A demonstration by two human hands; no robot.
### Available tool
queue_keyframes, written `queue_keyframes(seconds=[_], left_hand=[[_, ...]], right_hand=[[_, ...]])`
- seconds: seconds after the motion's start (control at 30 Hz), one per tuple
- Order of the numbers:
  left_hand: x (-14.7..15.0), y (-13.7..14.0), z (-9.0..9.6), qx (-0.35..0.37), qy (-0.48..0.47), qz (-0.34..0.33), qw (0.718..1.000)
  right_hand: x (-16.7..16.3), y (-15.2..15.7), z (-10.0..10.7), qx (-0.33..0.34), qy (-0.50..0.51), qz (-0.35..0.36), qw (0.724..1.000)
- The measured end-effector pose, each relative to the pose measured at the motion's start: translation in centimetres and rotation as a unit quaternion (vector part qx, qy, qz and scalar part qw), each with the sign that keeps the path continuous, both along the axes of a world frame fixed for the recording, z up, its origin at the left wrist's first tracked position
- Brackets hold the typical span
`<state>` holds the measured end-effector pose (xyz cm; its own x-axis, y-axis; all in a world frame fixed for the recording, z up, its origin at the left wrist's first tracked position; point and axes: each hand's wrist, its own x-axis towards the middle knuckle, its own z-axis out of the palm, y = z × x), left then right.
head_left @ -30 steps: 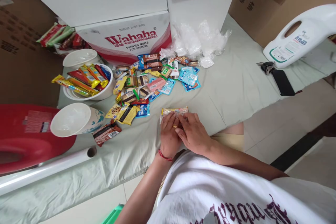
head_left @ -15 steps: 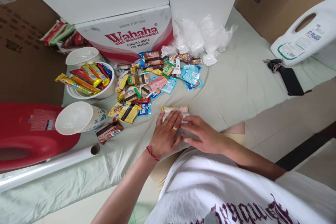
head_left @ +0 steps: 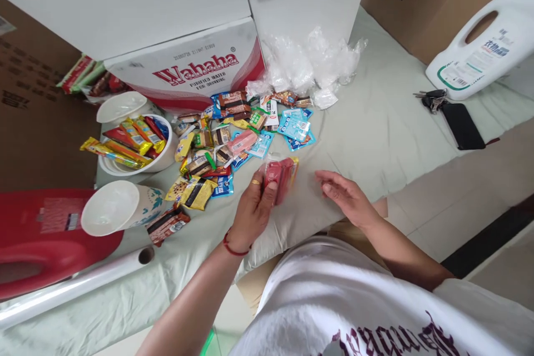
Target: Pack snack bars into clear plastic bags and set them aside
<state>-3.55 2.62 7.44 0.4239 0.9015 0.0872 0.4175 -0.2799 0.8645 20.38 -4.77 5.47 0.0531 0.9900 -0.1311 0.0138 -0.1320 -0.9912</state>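
My left hand (head_left: 254, 206) grips a clear plastic bag of red and yellow wrapped snacks (head_left: 281, 178), lifted over the near part of the cloth; motion blurs its right side. To the right of it my right hand (head_left: 344, 194) is in the air, fingers apart, with nothing in it. Just beyond the bag lies a pile of small wrapped snacks (head_left: 208, 161), among them a pink packet (head_left: 242, 142) and light blue sachets (head_left: 295, 125). A round white tub (head_left: 167, 158) on the left holds red, yellow and blue snack sticks (head_left: 133, 136).
Crumpled clear plastic bags (head_left: 300, 64) sit against white boxes (head_left: 183, 67) at the back. Left are a paper cup (head_left: 112, 208), a red jug (head_left: 45, 239) and a plastic film roll (head_left: 79, 283). Right are a white detergent bottle (head_left: 479, 50), keys (head_left: 434, 100) and a black phone (head_left: 463, 125).
My left hand, earlier flat on the packet on the cloth, has closed on it and lifted and turned it, showing its red side. My right hand has moved away to the right.
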Motion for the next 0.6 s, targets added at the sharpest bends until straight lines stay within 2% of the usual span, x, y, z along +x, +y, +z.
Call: queue_keyframes(seconds=[0.07, 0.13, 0.17, 0.23, 0.33, 0.43, 0.53, 0.6], left_hand=[[2.2, -0.5, 0.4, -0.107, -0.103, -0.014, 0.989], [4.6, -1.0, -0.2, -0.173, -0.162, -0.007, 0.971], [5.8, -1.1, -0.7, -0.189, -0.178, 0.003, 0.966], [8.2, -1.0, -1.8, -0.193, -0.186, 0.02, 0.963], [11.2, 0.0, -2.9, -0.155, -0.151, 0.013, 0.976], [13.4, 1.5, -3.9, -0.071, -0.084, 0.003, 0.994], [14.7, 2.5, -5.3, 0.058, -0.02, 0.008, 0.998], [14.9, 2.6, -6.1, 0.113, 0.003, 0.009, 0.994]], right_hand=[[-0.6, 0.7, 0.5, -0.013, 0.088, 0.014, 0.996], [-1.1, 1.4, 0.8, -0.024, 0.153, 0.03, 0.987], [-1.3, 1.7, 0.8, -0.033, 0.173, 0.025, 0.984], [-1.5, 2.2, 0.6, -0.052, 0.189, -0.03, 0.98], [-0.7, 2.6, 0.1, -0.051, 0.186, -0.135, 0.972], [2.3, 3.6, 0.2, -0.044, 0.157, -0.179, 0.97], [8.4, 6.3, 0.5, -0.016, 0.083, -0.268, 0.96], [13.9, 9.3, 0.4, 0.019, 0.027, -0.355, 0.934]])
